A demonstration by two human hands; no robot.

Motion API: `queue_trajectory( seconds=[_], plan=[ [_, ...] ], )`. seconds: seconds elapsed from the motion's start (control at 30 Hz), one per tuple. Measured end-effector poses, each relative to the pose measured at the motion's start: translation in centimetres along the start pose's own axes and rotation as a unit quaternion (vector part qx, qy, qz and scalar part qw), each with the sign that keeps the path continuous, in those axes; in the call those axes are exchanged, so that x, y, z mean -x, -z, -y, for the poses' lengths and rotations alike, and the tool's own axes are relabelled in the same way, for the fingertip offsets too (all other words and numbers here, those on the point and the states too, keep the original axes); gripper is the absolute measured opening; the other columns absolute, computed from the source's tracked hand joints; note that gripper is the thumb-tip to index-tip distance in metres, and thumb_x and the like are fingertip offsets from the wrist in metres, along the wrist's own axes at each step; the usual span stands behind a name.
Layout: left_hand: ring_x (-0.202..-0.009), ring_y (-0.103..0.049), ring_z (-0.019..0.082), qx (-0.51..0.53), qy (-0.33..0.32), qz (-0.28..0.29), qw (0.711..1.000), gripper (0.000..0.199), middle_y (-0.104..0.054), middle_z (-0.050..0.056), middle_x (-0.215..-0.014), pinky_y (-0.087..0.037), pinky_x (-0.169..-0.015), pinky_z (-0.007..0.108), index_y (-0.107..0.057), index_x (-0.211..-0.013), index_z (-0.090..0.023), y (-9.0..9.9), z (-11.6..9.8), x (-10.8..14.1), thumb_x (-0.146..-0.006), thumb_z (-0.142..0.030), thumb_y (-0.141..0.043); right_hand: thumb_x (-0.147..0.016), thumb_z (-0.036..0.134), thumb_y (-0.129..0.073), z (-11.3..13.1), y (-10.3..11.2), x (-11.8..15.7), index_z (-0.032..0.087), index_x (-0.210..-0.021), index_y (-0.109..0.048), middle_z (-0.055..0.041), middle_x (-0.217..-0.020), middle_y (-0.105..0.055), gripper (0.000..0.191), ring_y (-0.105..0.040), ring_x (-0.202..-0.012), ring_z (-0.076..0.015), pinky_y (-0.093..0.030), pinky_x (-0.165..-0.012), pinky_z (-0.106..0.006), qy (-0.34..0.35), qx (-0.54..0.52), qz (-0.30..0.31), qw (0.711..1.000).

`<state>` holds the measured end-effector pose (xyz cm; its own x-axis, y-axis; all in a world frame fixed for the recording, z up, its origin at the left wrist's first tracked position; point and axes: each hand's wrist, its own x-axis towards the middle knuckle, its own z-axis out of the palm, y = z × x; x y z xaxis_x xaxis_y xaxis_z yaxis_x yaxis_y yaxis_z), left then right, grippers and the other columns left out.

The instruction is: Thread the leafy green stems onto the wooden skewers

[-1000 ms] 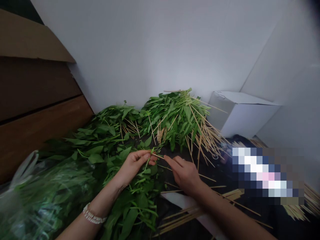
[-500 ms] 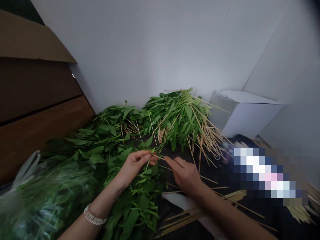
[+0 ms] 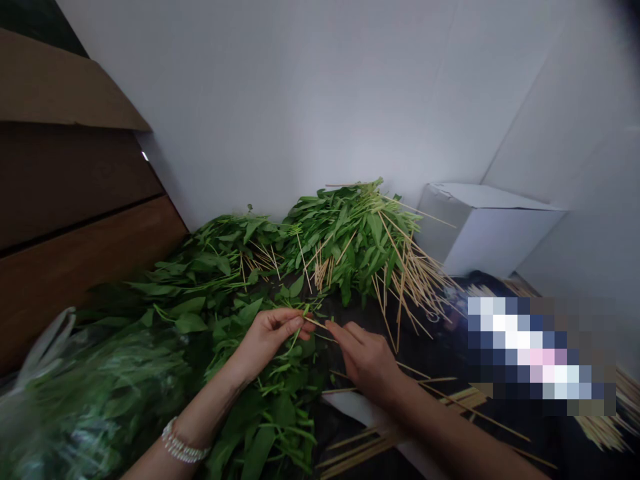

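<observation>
My left hand (image 3: 277, 337) is closed on a green leaf stem (image 3: 306, 311), pinched between thumb and fingers. In my right hand (image 3: 363, 358) is a thin wooden skewer (image 3: 317, 323), whose tip meets the stem at the left fingertips; whether it has gone through I cannot tell. Loose leafy greens (image 3: 280, 400) lie under and beside my left hand. Beyond both hands sits a heap of greens (image 3: 345, 220) with many skewers (image 3: 417, 267) sticking out of its right side.
A clear plastic bag (image 3: 100, 393) of greens stands at the left, by a cardboard box (image 3: 70, 87). Loose skewers (image 3: 360, 450) lie on the dark surface at the lower right. A white box (image 3: 500, 233) is against the wall, behind a blurred-out patch.
Both hands keep their grip, fingertips together, and sit slightly lower in the picture. The heap and boxes stay as they were.
</observation>
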<state>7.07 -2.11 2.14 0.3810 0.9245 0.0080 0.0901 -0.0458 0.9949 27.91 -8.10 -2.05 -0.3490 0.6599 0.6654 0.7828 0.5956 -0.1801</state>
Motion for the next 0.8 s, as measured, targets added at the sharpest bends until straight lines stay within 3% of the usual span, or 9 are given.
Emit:
queue_trajectory(
  seconds=[0.33,0.57,0.8],
  plan=[
    [-0.067,-0.069,0.018,0.002,-0.013,0.037,0.999,0.025,-0.077,0.007,-0.081,-0.054,-0.076,0.033,-0.074,-0.086,-0.017,-0.1,0.1,0.1,-0.076,-0.04,-0.072,-0.095,0.01,-0.032,0.3,-0.2,-0.1,0.011,-0.127,-0.054,-0.0062,-0.081,-0.062,0.038,-0.061,-0.072,-0.0143,-0.048,-0.062,-0.023,0.005,-0.024,0.005,1.0],
    [-0.068,-0.069,0.017,0.066,-0.027,-0.056,0.996,0.024,-0.076,0.006,-0.081,-0.054,-0.074,0.03,-0.073,-0.087,-0.017,1.2,-0.2,-0.1,-0.074,-0.036,-0.075,-0.096,0.013,-0.038,-0.2,0.0,-0.4,0.01,-0.12,-0.058,-0.0061,-0.08,-0.062,0.031,-0.06,-0.071,-0.014,-0.046,-0.064,-0.023,0.0,-0.013,-0.026,1.0],
    [-0.069,-0.069,0.018,-0.019,-0.036,0.043,0.998,0.026,-0.076,0.007,-0.08,-0.055,-0.073,0.03,-0.074,-0.087,-0.017,0.3,-0.6,0.3,-0.077,-0.041,-0.071,-0.097,0.013,-0.036,0.3,0.1,-0.4,0.013,-0.115,-0.06,-0.0042,-0.075,-0.06,0.03,-0.059,-0.066,-0.0136,-0.044,-0.059,-0.023,0.005,-0.018,-0.02,1.0]
  ],
)
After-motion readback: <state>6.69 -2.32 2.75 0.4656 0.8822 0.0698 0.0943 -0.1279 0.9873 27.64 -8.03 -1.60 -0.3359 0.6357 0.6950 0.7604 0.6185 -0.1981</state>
